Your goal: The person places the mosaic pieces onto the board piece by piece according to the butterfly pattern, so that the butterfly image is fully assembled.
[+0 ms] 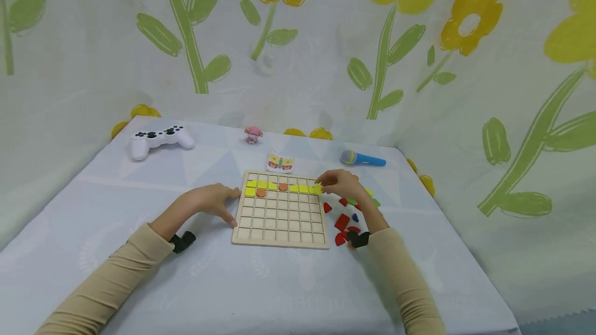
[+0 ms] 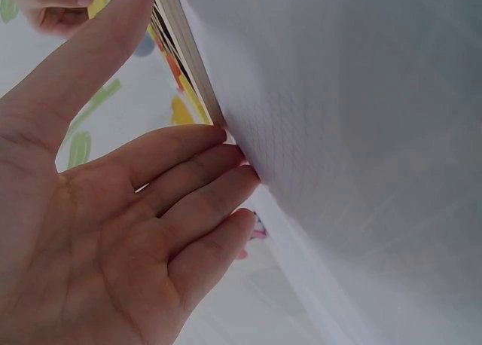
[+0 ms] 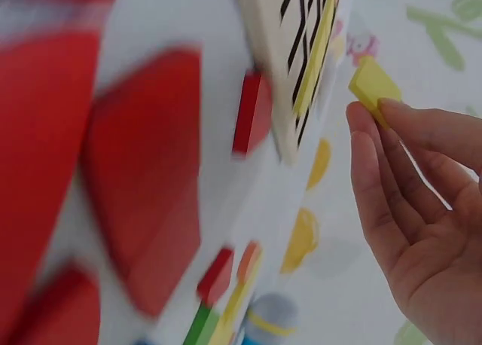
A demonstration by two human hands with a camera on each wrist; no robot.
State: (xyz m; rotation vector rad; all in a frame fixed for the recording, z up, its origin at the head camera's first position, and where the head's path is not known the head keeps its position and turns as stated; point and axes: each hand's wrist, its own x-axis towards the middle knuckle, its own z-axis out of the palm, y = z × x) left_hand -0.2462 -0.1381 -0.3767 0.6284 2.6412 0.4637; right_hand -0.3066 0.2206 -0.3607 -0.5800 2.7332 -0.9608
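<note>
A wooden grid board (image 1: 279, 241) lies on the table, with yellow pieces (image 1: 250, 192) and orange discs (image 1: 283, 187) in its upper rows. At the board's left edge my left hand (image 1: 211, 200) has its fingertips and thumb against the side, fingers fairly straight, as the left wrist view (image 2: 135, 209) also shows. My right hand (image 1: 343, 184) is over the upper right corner of the board. In the right wrist view the right hand (image 3: 422, 187) pinches a yellow piece (image 3: 374, 85) between thumb and finger, held up off the board.
Red pieces (image 1: 342, 222), a small blue piece (image 1: 355, 217) and some green ones (image 1: 377, 202) lie right of the board, partly under my right forearm. Behind the board are a butterfly-patterned item (image 1: 280, 163), a pink figurine (image 1: 253, 135), a white game controller (image 1: 160, 140) and a blue microphone (image 1: 370, 160).
</note>
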